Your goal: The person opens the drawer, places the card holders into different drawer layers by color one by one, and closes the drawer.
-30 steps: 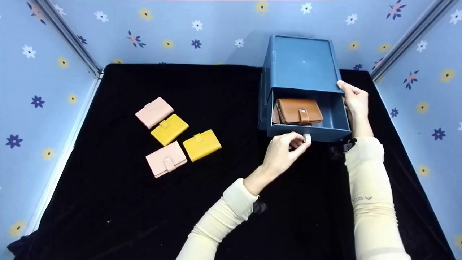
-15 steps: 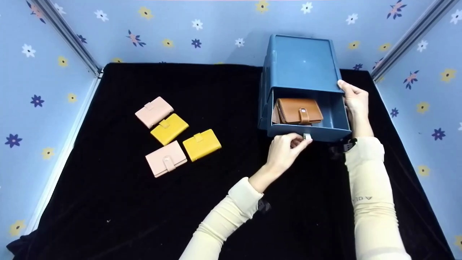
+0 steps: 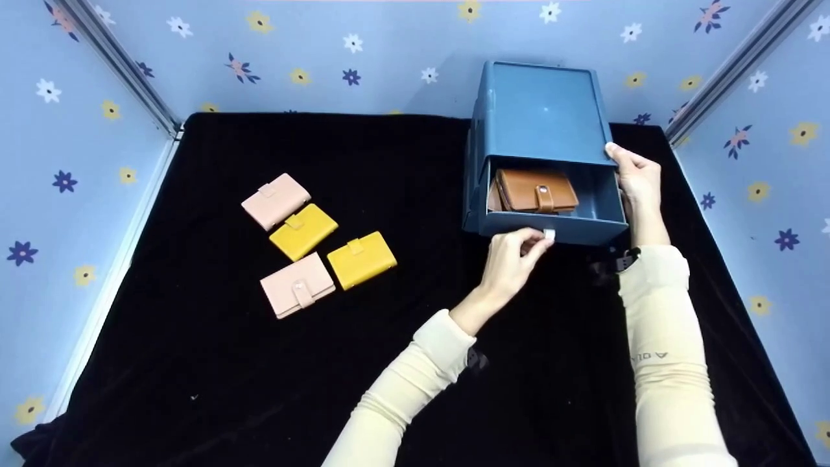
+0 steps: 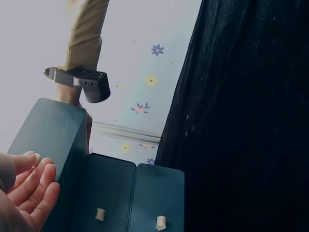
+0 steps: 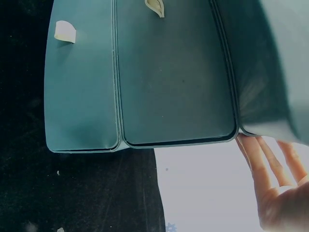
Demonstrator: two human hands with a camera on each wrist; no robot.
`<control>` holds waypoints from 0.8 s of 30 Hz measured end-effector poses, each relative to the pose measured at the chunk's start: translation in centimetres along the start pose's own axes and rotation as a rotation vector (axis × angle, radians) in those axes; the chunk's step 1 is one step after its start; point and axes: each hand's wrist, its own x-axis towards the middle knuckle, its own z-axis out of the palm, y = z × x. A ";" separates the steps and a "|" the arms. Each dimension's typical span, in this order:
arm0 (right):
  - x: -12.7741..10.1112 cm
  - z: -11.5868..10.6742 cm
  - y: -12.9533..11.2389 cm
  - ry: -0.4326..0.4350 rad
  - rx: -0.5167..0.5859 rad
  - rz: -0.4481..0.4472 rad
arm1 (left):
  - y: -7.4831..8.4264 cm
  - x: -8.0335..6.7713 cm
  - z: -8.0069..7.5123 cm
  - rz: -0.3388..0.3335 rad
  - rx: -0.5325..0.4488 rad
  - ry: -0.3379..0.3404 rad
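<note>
A blue drawer cabinet [image 3: 541, 110] stands at the back right on the black cloth. Its top drawer [image 3: 554, 227] is partly out, with a brown wallet [image 3: 537, 190] lying inside. My left hand [image 3: 535, 243] pinches the drawer's small white tab [image 3: 549, 234] at the front. My right hand [image 3: 632, 172] rests flat against the cabinet's right side, fingertips at its top front corner. In the right wrist view its fingers [image 5: 260, 159] lie straight beside the cabinet [image 5: 174, 72]. The left wrist view shows my left fingers [image 4: 34, 186] against the drawer front [image 4: 48, 135].
Two pink wallets [image 3: 276, 200] [image 3: 297, 285] and two yellow wallets [image 3: 303, 231] [image 3: 361, 260] lie in a cluster on the cloth [image 3: 259, 376] at the left. Blue flowered walls [image 3: 78, 162] close in the left, back and right sides. Lower drawers carry white tabs [image 4: 161, 223].
The top drawer has slid back into the cabinet by a short way, my left hand moving with its tab. The right hand has stayed on the cabinet's side.
</note>
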 end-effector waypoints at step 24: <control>0.4 -0.3 0.2 -0.054 0.030 0.005 | -2.1 5.5 0.6 -0.030 0.049 0.049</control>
